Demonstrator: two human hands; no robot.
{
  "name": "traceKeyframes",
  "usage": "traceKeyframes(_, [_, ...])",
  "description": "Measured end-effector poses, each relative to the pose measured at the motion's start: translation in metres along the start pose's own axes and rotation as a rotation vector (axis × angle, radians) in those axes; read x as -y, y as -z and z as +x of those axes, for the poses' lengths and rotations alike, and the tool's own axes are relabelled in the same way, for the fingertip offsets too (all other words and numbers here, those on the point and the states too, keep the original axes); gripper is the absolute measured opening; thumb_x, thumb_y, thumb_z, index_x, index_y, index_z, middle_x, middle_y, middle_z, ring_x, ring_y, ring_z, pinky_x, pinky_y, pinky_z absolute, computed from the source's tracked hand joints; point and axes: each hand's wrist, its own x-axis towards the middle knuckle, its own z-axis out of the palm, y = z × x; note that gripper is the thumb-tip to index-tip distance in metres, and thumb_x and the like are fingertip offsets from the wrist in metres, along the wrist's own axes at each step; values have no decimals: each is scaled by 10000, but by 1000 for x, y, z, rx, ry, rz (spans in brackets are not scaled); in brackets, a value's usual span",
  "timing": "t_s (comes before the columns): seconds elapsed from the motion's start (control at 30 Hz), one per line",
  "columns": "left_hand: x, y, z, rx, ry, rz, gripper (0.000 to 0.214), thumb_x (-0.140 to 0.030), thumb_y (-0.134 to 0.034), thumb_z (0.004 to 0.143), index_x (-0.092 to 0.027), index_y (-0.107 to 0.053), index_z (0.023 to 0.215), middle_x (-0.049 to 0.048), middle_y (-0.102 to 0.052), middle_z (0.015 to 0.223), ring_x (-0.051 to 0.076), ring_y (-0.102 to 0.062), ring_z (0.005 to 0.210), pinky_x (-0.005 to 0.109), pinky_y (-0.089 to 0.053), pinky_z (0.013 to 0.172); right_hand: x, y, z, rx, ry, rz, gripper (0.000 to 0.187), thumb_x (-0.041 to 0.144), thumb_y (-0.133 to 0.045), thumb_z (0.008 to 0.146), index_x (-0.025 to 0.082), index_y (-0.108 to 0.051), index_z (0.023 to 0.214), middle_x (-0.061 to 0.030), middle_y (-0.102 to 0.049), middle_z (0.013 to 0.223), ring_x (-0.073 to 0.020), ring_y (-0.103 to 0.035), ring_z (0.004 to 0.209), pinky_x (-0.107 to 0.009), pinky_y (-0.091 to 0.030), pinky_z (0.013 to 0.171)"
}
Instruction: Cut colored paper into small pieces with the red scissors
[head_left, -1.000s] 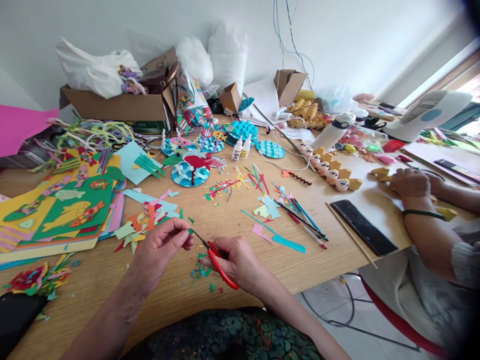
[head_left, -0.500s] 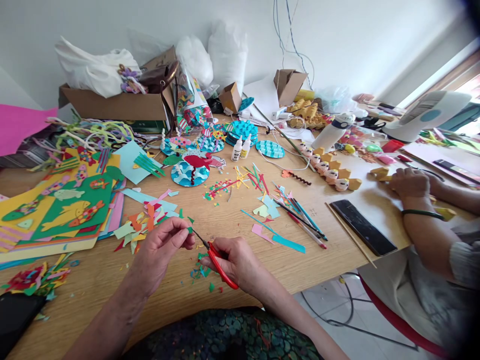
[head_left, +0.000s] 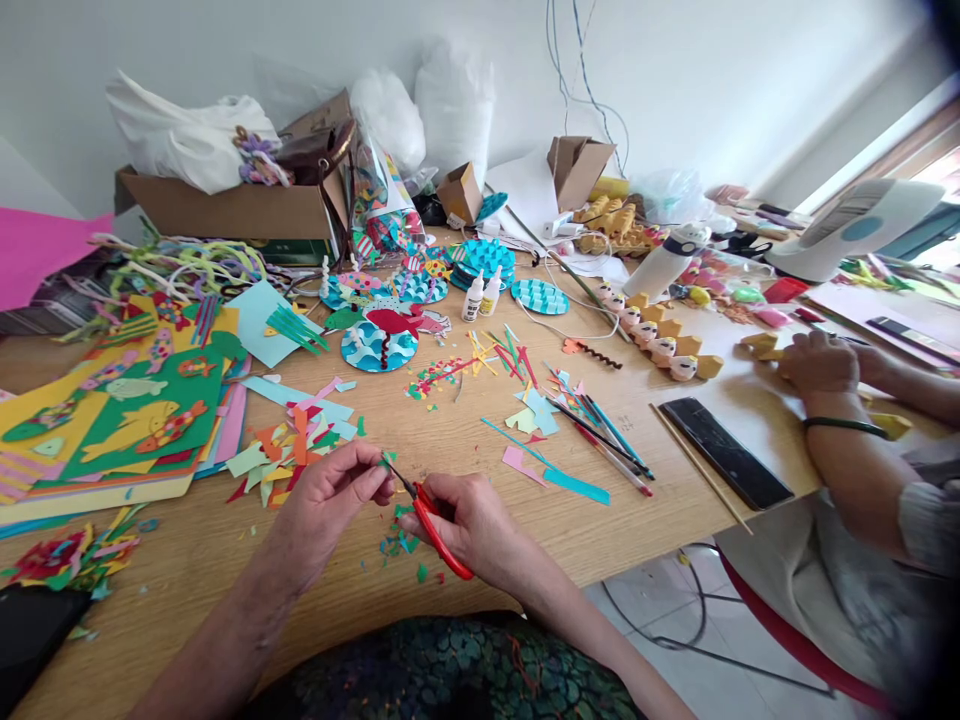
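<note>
left hand [head_left: 337, 508]: thumb and fingers pinched on a small green paper piece [head_left: 388, 457].
green paper piece: at the far right edge of the left fingertips, partly covered by them; long axis too small to tell.
right hand [head_left: 474, 528]: closed around the red handles of the scissors [head_left: 425, 510].
scissors axis: diagonal, handles near right, blades pointing far left.
blade tips: at the green paper piece; blade gap and contact cannot be told.
nearer hand: left, touching the piece; right hand lies near and right of it, apart.
green scraps [head_left: 406, 541]: on the table [head_left: 465, 440], between the hands.
</note>
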Motion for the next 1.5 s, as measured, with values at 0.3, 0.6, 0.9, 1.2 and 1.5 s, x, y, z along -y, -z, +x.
traceKeyframes(0.3, [2,1,-1,0,8,-23,69,-231,-575,782,-195,-625,751,-31,-596,661,104,-547,650,209,-451,635,-2,0,-3,1,3,27,398,444,-586,777,160,-402,568,82,-305,490,-45,-249,468,-169,-187,428])
traceKeyframes(0.6, [7,6,-4,-27,23,-47,54,-245,-601,771,-205,-637,780,-36,-596,690,102,-562,667,213,-458,658,-3,0,-4,22,-1,22,410,454,-581,777,160,-397,558,81,-309,481,-46,-251,464,-168,-187,425])
traceKeyframes(0.9, [6,7,-5,-19,12,-38,65,-236,-574,787,-201,-624,764,-34,-574,688,102,-552,667,210,-452,650,-1,2,-5,43,-7,-6,398,436,-579,783,158,-407,556,80,-310,477,-45,-246,460,-167,-173,422])
traceKeyframes(1.2, [5,11,-6,50,43,37,75,-234,-551,792,-205,-615,763,-28,-575,707,106,-537,680,213,-441,651,2,2,-6,37,22,-34,380,405,-598,774,158,-404,559,81,-314,484,-44,-248,466,-169,-169,429])
traceKeyframes(1.5, [3,12,-7,75,41,96,89,-255,-542,794,-194,-592,754,-15,-572,706,119,-527,670,239,-432,652,-2,2,-6,64,13,-36,393,423,-578,782,157,-406,548,78,-302,490,-48,-237,470,-175,-169,428])
